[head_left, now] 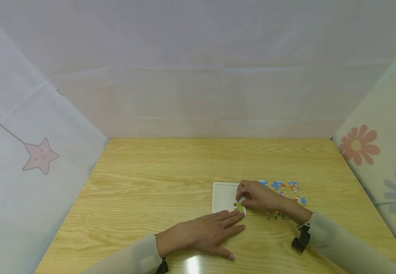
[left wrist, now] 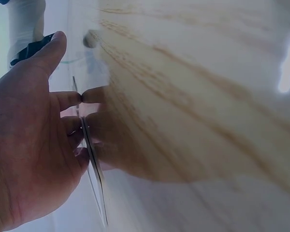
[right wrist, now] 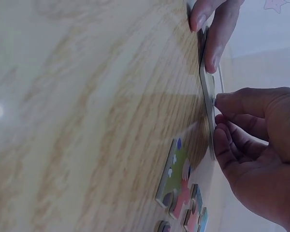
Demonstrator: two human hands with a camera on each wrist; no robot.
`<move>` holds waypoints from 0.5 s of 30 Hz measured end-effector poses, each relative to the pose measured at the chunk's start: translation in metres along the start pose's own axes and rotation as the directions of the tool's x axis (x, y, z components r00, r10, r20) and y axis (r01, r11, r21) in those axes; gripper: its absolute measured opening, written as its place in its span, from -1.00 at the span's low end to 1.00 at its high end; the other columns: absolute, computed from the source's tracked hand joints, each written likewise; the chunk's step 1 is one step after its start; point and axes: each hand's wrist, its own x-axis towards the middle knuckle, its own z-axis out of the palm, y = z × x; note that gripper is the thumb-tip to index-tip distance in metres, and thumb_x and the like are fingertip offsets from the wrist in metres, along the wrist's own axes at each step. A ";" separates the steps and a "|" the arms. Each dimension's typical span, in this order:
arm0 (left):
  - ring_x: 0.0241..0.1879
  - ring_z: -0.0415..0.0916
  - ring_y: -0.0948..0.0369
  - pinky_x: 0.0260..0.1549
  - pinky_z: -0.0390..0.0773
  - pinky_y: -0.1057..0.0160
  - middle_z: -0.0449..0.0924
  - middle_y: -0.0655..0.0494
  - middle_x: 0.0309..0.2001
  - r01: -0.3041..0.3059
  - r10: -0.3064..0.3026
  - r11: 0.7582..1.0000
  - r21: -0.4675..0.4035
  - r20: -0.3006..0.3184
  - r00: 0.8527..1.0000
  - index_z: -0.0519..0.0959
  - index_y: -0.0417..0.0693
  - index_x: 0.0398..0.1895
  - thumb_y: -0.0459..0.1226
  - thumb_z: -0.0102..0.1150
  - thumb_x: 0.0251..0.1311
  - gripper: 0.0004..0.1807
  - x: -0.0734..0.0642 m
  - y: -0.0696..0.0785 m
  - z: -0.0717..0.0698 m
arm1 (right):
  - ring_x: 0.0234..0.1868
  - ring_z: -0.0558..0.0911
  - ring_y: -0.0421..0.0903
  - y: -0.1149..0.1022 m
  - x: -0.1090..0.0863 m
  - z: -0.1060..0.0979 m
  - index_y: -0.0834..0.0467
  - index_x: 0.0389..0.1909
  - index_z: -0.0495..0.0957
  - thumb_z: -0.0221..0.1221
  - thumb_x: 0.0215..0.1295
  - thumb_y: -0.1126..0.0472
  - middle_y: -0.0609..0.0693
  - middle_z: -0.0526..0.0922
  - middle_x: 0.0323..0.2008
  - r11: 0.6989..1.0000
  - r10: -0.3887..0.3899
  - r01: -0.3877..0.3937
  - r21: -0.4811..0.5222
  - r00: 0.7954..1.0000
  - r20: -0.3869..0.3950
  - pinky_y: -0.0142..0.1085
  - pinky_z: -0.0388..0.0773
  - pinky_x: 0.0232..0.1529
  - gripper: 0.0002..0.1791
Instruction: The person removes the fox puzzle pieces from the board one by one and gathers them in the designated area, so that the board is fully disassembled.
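Observation:
A white puzzle tray point(head_left: 223, 197) lies on the wooden table, with a green jigsaw piece point(head_left: 240, 207) in its lower right corner. My left hand point(head_left: 215, 231) stretches across the tray's near edge, fingers extended and resting there. At the tray's right side, my right hand point(head_left: 258, 195) pinches a small jigsaw piece, mostly hidden by the fingers, just above the green one. In the right wrist view, the thumb and fingers of the right hand point(right wrist: 266, 150) meet right over the tray's edge point(right wrist: 207, 92). Seen from the left wrist, the left hand point(left wrist: 34, 135) reaches over the tray's rim.
Several loose jigsaw pieces point(head_left: 293, 186) lie to the right of the tray, some partly behind the right forearm. One green and pink piece point(right wrist: 176, 179) lies close below the right hand. Pale printed cloth walls point(head_left: 198, 99) border the table point(head_left: 150, 171) at the back and sides.

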 end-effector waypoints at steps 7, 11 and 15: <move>0.70 -0.14 0.11 0.62 0.05 0.19 -0.17 0.02 0.75 0.001 -0.001 1.000 -0.002 -0.002 1.000 0.11 0.10 0.72 0.44 -0.30 0.49 -0.05 0.000 0.000 0.001 | -0.13 0.62 -0.12 -0.001 0.000 0.002 0.17 -0.16 0.70 0.31 0.37 0.41 0.02 0.63 -0.09 0.999 0.036 -0.036 0.039 0.999 -0.004 -0.27 0.67 -0.07 -0.89; 0.71 -0.15 0.11 0.63 0.02 0.19 -0.17 0.02 0.75 -0.001 0.001 1.000 -0.007 -0.002 1.000 0.11 0.09 0.72 0.44 -0.29 0.49 -0.05 0.000 0.000 0.001 | -0.18 0.60 -0.17 -0.002 0.001 0.001 0.15 -0.18 0.69 0.30 0.38 0.41 -0.01 0.63 -0.14 0.993 0.084 -0.084 0.078 0.996 0.001 -0.31 0.65 -0.11 -0.88; 0.71 -0.14 0.11 0.63 0.01 0.19 -0.16 0.01 0.74 -0.003 0.003 1.000 -0.007 -0.008 1.000 0.12 0.08 0.72 0.43 -0.28 0.49 -0.05 0.000 0.000 0.001 | -0.21 0.59 -0.24 -0.004 0.001 0.000 0.16 -0.19 0.67 0.29 0.39 0.43 -0.01 0.64 -0.17 0.988 0.104 -0.103 0.114 0.995 0.002 -0.35 0.65 -0.15 -0.89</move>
